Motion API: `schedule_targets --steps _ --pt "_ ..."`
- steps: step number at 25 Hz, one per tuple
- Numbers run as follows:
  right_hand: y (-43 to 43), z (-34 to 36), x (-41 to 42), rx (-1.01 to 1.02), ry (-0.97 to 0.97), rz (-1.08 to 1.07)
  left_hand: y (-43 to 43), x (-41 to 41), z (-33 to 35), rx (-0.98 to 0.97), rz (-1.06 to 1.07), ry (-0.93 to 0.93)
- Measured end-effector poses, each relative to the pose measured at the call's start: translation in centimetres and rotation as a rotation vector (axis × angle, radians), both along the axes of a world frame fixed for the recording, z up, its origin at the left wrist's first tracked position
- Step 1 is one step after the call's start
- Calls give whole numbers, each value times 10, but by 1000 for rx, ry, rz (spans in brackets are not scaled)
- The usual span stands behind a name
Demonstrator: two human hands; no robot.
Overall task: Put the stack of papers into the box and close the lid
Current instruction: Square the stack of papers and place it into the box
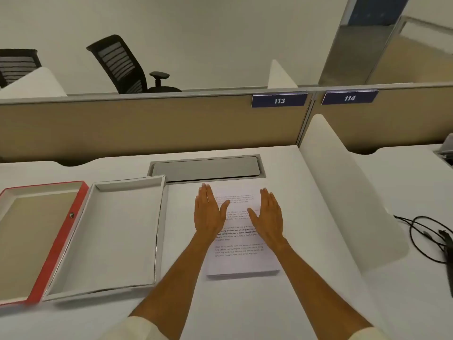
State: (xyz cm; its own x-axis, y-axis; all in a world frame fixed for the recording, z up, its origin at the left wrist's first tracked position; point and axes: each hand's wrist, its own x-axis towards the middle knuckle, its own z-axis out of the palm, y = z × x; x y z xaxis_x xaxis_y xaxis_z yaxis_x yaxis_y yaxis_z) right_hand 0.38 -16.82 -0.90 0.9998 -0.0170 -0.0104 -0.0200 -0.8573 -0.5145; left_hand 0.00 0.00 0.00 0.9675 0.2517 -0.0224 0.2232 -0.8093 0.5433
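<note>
Papers [241, 262]: long axis away from person | left hand [208, 212], right hand [268, 214] flat, fingers spread

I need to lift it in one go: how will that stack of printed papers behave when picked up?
The stack of papers looks thin, so it will probably sag if gripped at one edge. The loose sheets lie flat on the smooth white desk, so they may slide or fan apart. Both open hands, left hand and right hand, suggest supporting two sides.

Left hand [208, 212] and right hand [268, 213] lie flat, fingers extended, palms down.
</note>
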Motion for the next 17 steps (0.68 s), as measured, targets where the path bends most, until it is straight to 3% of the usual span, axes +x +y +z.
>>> schedule_targets --steps 5,8,10,17 --pt "-3 -17 -1 218 212 -216 1 1 -18 -19 130 322" --pt "-3 -16 9 191 313 -377 -2 3 -20 9 241 403" --pt "-4 -14 13 190 400 -458 -4 5 -18 -86 314 489" --pt "-2 -10 21 239 534 -494 -13 19 -12 -142 353 615"
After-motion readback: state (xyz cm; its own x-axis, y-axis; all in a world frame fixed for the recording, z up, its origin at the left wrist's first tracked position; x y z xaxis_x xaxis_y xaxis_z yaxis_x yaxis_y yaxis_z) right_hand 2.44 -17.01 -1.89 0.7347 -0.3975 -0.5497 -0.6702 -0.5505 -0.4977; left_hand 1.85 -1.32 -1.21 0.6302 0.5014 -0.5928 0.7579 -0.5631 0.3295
